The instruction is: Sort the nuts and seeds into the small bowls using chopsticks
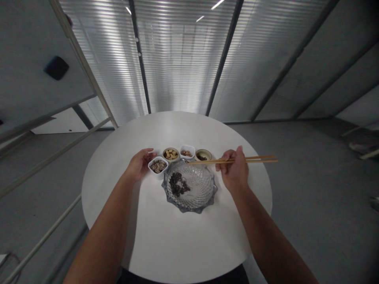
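My right grip (229, 161) clasps chopsticks (219, 161); can't tell if left grip (150, 154) holds. Dark pieces (175, 189) inside glass bowl (207, 191); small dishes (158, 175) around its far side hold food.

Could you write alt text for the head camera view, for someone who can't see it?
The right hand holds chopsticks over a glass bowl with dark pieces in its left side, while the left hand is beside a white cup. Four small cups line the bowl's far side on a round white table.

a round white table (189, 244) bears a scalloped glass bowl (192, 203) and four small dishes (158, 174).
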Demonstrator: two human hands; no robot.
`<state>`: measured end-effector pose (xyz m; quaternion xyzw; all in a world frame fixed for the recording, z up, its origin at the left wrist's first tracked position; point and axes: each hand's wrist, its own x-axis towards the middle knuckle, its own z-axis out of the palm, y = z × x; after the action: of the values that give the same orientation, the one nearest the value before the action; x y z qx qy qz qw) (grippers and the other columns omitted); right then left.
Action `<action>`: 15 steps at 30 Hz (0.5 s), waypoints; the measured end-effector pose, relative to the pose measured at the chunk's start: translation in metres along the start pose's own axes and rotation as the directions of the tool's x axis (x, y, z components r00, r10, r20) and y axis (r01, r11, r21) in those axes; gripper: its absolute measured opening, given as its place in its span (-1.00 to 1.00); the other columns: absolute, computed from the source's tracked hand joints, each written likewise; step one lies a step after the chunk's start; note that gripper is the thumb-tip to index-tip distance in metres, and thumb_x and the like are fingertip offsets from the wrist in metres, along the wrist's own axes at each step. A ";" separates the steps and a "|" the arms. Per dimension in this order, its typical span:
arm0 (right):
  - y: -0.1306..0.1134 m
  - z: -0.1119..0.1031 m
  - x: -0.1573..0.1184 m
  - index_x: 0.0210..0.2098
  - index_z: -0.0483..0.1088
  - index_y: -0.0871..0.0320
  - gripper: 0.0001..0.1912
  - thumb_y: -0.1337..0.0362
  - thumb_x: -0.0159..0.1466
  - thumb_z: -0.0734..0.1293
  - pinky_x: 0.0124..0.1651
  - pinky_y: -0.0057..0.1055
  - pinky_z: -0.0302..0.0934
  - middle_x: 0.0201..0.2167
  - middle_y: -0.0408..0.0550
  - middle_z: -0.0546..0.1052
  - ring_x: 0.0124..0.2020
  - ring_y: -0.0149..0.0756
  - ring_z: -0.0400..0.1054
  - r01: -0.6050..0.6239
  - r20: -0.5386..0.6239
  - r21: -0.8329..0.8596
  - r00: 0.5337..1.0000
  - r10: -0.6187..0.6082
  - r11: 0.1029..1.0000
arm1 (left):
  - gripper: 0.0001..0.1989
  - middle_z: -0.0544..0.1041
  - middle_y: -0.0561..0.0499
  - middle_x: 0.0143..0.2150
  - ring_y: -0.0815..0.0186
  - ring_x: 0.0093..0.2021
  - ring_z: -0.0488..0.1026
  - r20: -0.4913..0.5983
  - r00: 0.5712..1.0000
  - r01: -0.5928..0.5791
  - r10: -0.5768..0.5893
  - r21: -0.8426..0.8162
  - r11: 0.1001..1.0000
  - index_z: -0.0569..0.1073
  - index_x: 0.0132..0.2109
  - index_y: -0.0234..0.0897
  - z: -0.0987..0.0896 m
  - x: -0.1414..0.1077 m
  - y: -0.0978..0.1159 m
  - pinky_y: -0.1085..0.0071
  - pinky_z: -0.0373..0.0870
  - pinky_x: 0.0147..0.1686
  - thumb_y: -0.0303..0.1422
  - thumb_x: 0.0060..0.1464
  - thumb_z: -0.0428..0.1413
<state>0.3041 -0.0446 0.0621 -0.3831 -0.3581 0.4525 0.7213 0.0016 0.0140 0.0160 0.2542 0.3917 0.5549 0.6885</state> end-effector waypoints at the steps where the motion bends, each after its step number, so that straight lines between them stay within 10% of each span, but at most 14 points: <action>1: 0.000 -0.002 0.002 -0.66 0.21 0.11 -0.46 -0.14 0.26 0.14 -0.73 -0.48 0.10 -0.87 -0.32 0.10 -0.86 -0.50 -0.03 0.008 -0.027 0.017 1.000 -0.008 1.000 | -0.82 0.54 -0.14 -0.35 0.21 -0.38 0.50 -0.001 1.000 -0.001 0.001 -0.001 1.000 0.46 -0.18 -0.38 0.000 0.000 0.000 0.32 0.43 -0.37 -0.44 0.02 0.10; 15: -0.004 -0.018 0.012 -0.66 0.25 0.14 -0.51 -0.02 0.26 0.17 -0.73 -0.48 0.12 -0.85 -0.31 0.13 -0.84 -0.50 0.05 0.304 -0.230 -0.128 0.917 -0.326 0.944 | -0.81 0.54 -0.12 -0.35 0.20 -0.38 0.50 0.005 1.000 -0.002 0.002 -0.001 1.000 0.46 -0.18 -0.36 -0.003 0.002 -0.002 0.31 0.44 -0.38 -0.43 0.00 0.12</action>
<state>0.3252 -0.0392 0.0590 -0.4059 -0.3422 0.2626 0.8057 0.0002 0.0151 0.0124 0.2555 0.3895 0.5552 0.6891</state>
